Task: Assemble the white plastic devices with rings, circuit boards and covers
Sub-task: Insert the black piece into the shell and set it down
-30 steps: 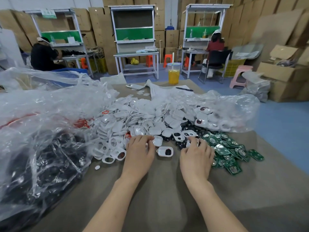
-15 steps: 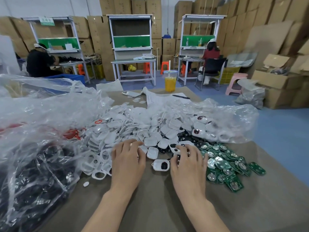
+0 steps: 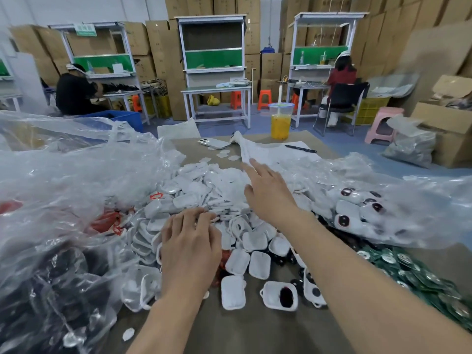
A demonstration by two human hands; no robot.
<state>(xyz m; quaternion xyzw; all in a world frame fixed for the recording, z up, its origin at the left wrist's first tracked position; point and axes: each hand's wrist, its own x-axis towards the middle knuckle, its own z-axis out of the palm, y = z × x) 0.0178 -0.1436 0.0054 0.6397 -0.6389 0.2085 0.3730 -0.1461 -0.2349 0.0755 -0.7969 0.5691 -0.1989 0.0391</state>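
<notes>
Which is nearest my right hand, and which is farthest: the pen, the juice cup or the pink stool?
1. Pen: on the paper, just beyond the right hand and a little to its right.
2. Cup: at the far edge of the table.
3. Stool: past the table, off to the right.

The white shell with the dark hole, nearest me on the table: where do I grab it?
Come from above and pinch the white shell across its near and far edges. It lies flat, with other parts close on its left and right but bare table in front.
</notes>
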